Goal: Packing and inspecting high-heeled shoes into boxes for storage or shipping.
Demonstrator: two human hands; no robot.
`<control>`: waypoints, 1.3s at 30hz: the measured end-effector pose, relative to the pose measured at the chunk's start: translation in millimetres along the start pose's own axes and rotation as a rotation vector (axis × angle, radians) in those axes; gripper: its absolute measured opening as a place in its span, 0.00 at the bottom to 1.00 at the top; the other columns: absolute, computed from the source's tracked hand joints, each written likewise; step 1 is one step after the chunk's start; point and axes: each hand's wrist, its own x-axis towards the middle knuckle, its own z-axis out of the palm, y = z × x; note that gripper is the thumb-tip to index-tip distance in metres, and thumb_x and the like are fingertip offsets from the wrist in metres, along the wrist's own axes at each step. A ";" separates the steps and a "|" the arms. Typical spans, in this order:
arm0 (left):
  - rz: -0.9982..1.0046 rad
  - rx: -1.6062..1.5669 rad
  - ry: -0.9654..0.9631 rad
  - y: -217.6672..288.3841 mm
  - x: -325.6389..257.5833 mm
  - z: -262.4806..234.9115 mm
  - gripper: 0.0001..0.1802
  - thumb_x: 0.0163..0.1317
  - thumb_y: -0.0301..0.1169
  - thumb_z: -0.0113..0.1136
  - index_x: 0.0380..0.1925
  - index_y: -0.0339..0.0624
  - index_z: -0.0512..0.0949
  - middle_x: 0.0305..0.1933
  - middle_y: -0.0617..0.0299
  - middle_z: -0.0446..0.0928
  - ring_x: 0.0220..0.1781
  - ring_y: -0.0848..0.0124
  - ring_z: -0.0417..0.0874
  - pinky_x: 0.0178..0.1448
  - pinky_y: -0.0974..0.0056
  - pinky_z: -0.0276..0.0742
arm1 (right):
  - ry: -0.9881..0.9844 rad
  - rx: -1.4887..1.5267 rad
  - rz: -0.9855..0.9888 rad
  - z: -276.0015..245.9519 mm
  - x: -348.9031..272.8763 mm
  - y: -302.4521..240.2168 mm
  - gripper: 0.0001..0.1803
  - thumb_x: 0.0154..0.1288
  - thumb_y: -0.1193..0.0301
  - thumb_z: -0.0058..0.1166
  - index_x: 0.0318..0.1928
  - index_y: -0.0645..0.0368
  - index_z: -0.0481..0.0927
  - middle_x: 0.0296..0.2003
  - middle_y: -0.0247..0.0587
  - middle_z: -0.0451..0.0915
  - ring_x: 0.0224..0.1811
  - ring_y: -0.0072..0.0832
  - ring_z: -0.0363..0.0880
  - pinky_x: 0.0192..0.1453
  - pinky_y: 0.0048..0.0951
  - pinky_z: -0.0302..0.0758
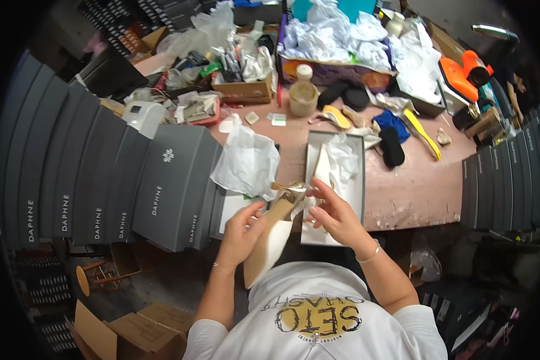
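Held tilted in front of my body is a woman's shoe point(273, 239) with a beige sole and white upper; a shiny gold strap or ornament point(294, 191) shows at its far end. My left hand point(241, 233) is closed round the shoe's side. My right hand point(337, 219) is beside the gold part, thumb and forefinger apart, fingertips close to it; whether they touch is unclear. Just beyond the right hand lies an open grey shoebox point(362, 198) holding a pale shoe point(323, 167) and white tissue paper point(342, 157). More tissue paper point(246, 159) lies left of the shoe.
Dark grey shoeboxes point(174, 186) stand in a row at left, others point(504, 180) at right. On the pink table are a glue jar point(303, 99), a yellow-handled brush point(423, 135), black pads point(392, 147) and a blue cloth point(396, 123). Behind is a bin of crumpled paper point(336, 36).
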 end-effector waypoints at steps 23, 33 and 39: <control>0.530 0.547 -0.010 28.5 -12.0 4.0 0.39 0.43 0.28 0.71 0.59 0.38 0.71 0.51 0.53 0.75 0.52 0.58 0.79 0.56 0.58 0.76 | -0.236 0.700 0.123 -7.0 -4.8 16.1 0.32 0.71 0.60 0.51 0.69 0.60 0.59 0.55 0.42 0.73 0.51 0.31 0.79 0.54 0.31 0.78; 0.867 0.950 -0.008 38.2 -11.2 1.2 0.42 0.36 0.32 0.77 0.57 0.42 0.72 0.53 0.56 0.74 0.52 0.55 0.76 0.56 0.52 0.70 | -0.285 0.610 0.048 -4.3 -23.8 24.4 0.31 0.62 0.68 0.63 0.63 0.65 0.68 0.54 0.41 0.76 0.54 0.26 0.77 0.60 0.35 0.77; 0.781 0.751 0.317 35.0 -15.3 6.7 0.47 0.32 0.40 0.81 0.56 0.40 0.70 0.54 0.53 0.73 0.57 0.53 0.73 0.68 0.45 0.61 | -0.315 0.723 -0.025 -11.4 -28.6 33.8 0.36 0.62 0.67 0.62 0.68 0.63 0.62 0.58 0.41 0.73 0.52 0.26 0.77 0.60 0.32 0.76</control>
